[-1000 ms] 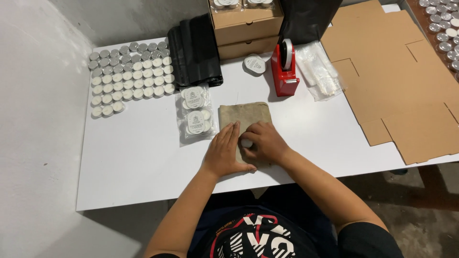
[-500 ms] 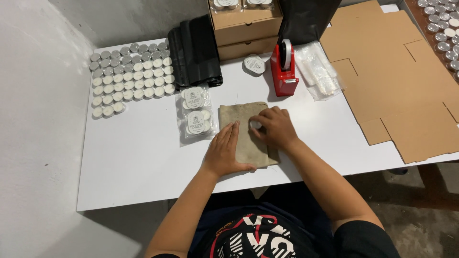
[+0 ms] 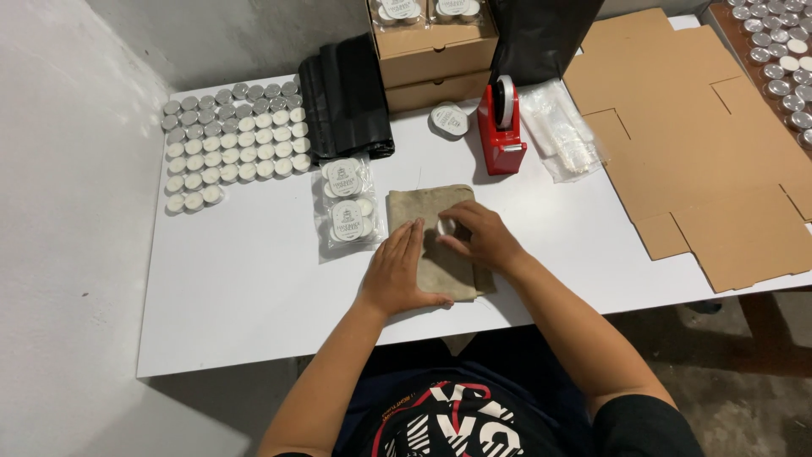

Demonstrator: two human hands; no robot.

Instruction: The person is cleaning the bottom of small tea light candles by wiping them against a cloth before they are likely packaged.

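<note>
A folded khaki cloth [image 3: 427, 203] lies on the white table [image 3: 245, 279] in front of me. My left hand [image 3: 397, 271] rests flat on the cloth's left side, fingers spread. My right hand [image 3: 478, 237] holds a small round white candle [image 3: 446, 226] against the cloth's middle. Just left of the cloth lie clear packets of round candles [image 3: 345, 203].
Rows of small round candles [image 3: 233, 144] fill the table's back left. Black bags [image 3: 345, 97], stacked cardboard boxes [image 3: 436, 51], a red tape dispenser [image 3: 501, 127], clear bags [image 3: 560, 131] and flat cardboard [image 3: 702, 152] lie behind and to the right. A grey wall is on the left.
My right hand has slid the small candle away from me along the cloth. My left hand has stayed on the cloth, shifting slightly.
</note>
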